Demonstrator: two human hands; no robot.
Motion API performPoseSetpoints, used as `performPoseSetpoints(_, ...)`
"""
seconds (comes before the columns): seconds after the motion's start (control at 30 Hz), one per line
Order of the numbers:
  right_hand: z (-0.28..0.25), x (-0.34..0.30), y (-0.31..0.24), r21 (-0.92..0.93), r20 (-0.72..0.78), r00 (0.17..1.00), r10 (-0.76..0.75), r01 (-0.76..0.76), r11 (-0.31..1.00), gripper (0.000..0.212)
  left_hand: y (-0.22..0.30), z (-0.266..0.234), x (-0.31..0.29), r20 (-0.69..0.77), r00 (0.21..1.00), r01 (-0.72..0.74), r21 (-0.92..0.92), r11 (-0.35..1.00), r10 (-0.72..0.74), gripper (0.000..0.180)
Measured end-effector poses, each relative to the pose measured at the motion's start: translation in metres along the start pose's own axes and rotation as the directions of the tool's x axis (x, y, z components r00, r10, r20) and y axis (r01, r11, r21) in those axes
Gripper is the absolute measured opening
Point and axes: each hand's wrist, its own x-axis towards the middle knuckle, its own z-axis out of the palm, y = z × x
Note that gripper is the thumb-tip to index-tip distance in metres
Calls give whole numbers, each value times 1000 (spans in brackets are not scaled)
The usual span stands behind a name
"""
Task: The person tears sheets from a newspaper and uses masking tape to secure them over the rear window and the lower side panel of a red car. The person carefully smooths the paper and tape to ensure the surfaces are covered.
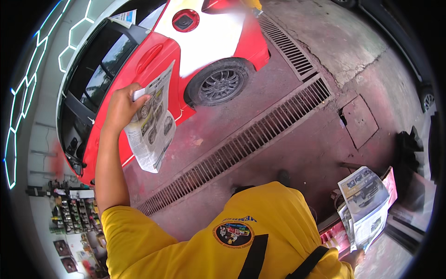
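Note:
My left hand (126, 108) is raised in front of a red and white car (204, 42). Its thumb and fingers pinch a printed newspaper sheet (158, 121) near the upper edge, and the sheet hangs down beside the car's rear door. Low on the right, my right hand (357, 257) closes on the bottom edge of several newspapers (364, 195); its fingers are partly hidden. Those sheets stand bent over a pink and red surface (332, 237). Another piece of newspaper (124, 17) lies at the car's window.
A rear wheel (220, 85) stands near a long metal floor grate (241, 144). A square floor cover (360, 122) lies to the right. Shelves with small items (76, 211) line the left wall. A dark vehicle (409, 46) is at the far right.

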Motion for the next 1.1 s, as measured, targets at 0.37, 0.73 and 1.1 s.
performPoseSetpoints(0.37, -319, -160, -229, 292, -900, 431, -62, 704, 648, 67, -28, 114, -137, 46, 986, -149, -168, 975, 158, 15)
performPoseSetpoints(0.73, -481, -870, -335, -238, -237, -912, -336, 390, -890, 58, -27, 168, -233, -257, 962, -67, -538, 841, -88, 22)
performPoseSetpoints(1.1, -531, -994, -306, 200, -84, -993, -80, 62, -978, 17, -181, 210, -388, 29, 959, 172, -849, 499, -281, 59)
